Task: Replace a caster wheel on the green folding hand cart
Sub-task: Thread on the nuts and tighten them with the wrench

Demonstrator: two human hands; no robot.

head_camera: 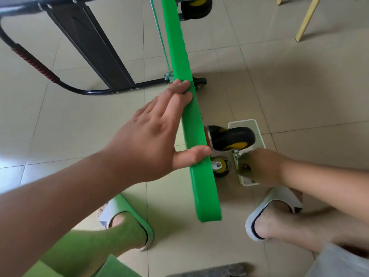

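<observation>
Pale, glossy floor (279, 86) tiles lie under everything, with wooden chair legs (305, 19) at the far right. On them the green cart (179, 47) stands tipped onto one long edge, so its underside faces right and the wheels can be reached. Its deck is smooth, hard plastic, a thick slab with rounded corners. The black tubular handle (89, 90), partly wrapped in a dark red ribbed grip, lies folded out on the floor to the left.

The left hand (147, 136) steadies the deck. It is spread wide, with straight fingers laid over the top edge and the thumb pressed across that edge nearer the person. This looks like bracing, not gripping, probably to stop the slab toppling while the other hand works.

The caster wheel (233, 137) sits against the cart's underside at the near end. It has a black rubber tyre on a yellow hub, carried in a dull metal fork, and seems mounted there. A smaller wheel (220, 166) of the same colours shows just below it.

A shallow white tray (257, 126) rests on the floor just beside the wheel, likely to keep loose fittings together. The right hand (263, 166) reaches down into it, fingers blurred and partly hidden, so I cannot tell whether it holds anything. Something small and brownish lies by its fingertips.
</observation>
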